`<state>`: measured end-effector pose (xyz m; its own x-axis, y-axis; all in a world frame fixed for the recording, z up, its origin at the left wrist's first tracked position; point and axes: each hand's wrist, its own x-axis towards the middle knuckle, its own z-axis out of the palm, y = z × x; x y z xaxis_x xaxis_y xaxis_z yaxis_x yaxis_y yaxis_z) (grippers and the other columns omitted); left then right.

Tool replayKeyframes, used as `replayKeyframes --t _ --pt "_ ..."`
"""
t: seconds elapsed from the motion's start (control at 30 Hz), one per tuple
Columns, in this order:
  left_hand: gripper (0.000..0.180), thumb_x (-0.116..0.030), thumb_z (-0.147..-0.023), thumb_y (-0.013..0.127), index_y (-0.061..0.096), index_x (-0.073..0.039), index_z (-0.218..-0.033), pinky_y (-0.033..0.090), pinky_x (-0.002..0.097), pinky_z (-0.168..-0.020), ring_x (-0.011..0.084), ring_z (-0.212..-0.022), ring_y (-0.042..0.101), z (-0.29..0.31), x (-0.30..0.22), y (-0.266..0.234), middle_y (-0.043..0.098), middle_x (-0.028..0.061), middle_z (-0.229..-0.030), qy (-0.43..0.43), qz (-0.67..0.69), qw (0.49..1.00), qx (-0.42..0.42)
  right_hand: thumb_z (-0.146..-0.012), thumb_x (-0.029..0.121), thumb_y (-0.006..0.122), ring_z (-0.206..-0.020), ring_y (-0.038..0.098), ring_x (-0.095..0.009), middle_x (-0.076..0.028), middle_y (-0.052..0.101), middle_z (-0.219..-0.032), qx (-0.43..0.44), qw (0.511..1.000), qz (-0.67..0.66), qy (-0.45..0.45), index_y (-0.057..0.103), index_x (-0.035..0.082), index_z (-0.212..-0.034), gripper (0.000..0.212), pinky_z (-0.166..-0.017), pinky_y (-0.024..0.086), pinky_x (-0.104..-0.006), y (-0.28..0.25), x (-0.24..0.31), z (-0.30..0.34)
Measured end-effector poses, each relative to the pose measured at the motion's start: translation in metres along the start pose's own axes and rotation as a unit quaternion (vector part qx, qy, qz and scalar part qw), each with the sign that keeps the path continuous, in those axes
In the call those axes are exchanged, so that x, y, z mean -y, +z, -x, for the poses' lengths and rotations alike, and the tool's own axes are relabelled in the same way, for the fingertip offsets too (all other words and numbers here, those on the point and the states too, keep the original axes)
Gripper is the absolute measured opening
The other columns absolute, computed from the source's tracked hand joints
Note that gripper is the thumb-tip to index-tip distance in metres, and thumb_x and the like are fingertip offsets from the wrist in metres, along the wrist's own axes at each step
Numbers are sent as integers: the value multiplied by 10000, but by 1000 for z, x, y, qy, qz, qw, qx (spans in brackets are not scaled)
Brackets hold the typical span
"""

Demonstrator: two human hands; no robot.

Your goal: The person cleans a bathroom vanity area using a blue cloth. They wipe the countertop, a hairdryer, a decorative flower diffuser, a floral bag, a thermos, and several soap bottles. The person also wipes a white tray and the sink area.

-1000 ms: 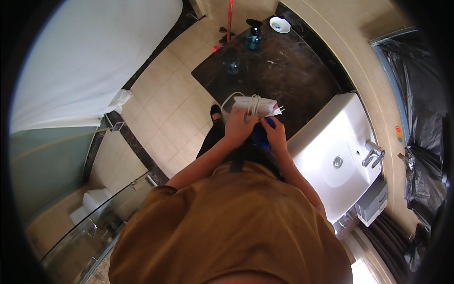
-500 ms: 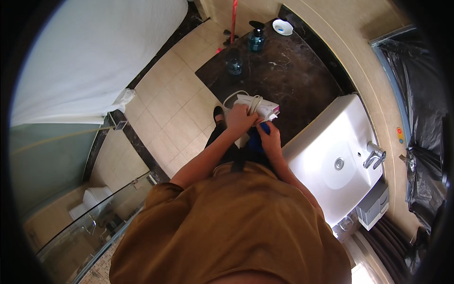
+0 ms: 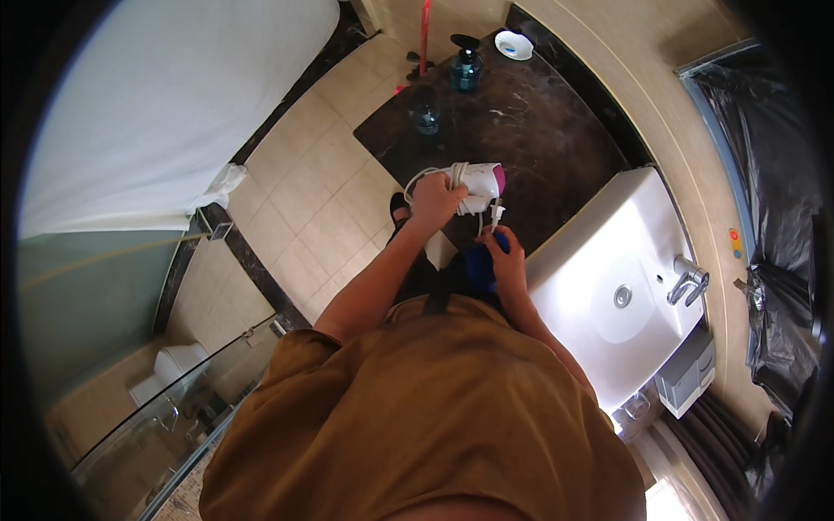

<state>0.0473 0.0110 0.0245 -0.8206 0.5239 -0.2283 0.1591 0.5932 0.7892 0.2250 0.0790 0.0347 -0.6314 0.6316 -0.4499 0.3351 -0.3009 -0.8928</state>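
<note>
My left hand [image 3: 437, 201] is closed around a white hair dryer [image 3: 483, 177], whose pink grille end faces right. Its pale cord [image 3: 459, 176] is wound around the body, and a loop sticks out to the left of the hand. Just below the dryer, my right hand [image 3: 507, 257] pinches the cord's white plug [image 3: 497, 214], prongs pointing up. A blue cloth [image 3: 479, 266] hangs at the right hand, against my dark trousers; whether the fingers also grip it is hard to see. Both hands are at the near edge of the dark marble counter [image 3: 556, 130].
To the right, a white sink [image 3: 569, 286] with a chrome faucet [image 3: 689, 282] adjoins the counter. Farther back stand a pump bottle [image 3: 466, 76], a dark bottle [image 3: 426, 120] and a white dish [image 3: 513, 47]. A red pole [image 3: 425, 39] rises behind. Tiled floor [image 3: 330, 182] lies left.
The hair dryer has turned in my left hand, so its pink end now shows more. My right hand has moved slightly down and right, with the plug now upright and apart from the dryer.
</note>
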Motion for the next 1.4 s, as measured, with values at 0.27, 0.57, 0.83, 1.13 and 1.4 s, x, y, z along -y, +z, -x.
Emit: replayKeyframes --t 0.27,0.57,0.83,1.13,1.4 --pt "344 -292 -702 733 597 24 -691 483 448 -621 365 -690 625 4 3 -10 615 186 -723 67 -43 995 54 -860 79 668 -789 671 -326 -157 680 -874 -61 940 231 -242 595 100 -1119 269 -694 513 -377 5 21 -13" --pt "314 -270 -702 715 620 28 -733 482 469 -672 395 -764 615 7 5 -10 590 238 -809 89 -27 994 52 -819 197 700 -812 669 -352 -145 690 -871 -83 911 342 -214 671 141 -1001 193 -675 512 -422 8 27 -14" --pt "283 -242 -710 685 594 25 -686 457 480 -640 400 -716 594 6 8 -11 578 235 -757 128 -21 990 61 -723 151 732 -828 650 -293 -66 665 -860 -62 826 487 -279 637 154 -955 251 -648 513 -410 8 33 -15" --pt "329 -283 -720 723 589 15 -680 454 443 -620 347 -684 601 11 9 -10 580 188 -724 124 -4 990 73 -726 131 723 -775 645 -293 -67 649 -788 -62 818 489 -296 603 141 -872 189 -636 507 -421 11 35 -20" --pt "398 -341 -686 774 601 18 -691 462 419 -605 326 -676 616 13 8 -10 596 179 -723 65 -19 994 80 -748 158 719 -760 655 -338 -101 664 -787 -42 843 480 -240 596 119 -886 189 -630 502 -460 14 22 -32"
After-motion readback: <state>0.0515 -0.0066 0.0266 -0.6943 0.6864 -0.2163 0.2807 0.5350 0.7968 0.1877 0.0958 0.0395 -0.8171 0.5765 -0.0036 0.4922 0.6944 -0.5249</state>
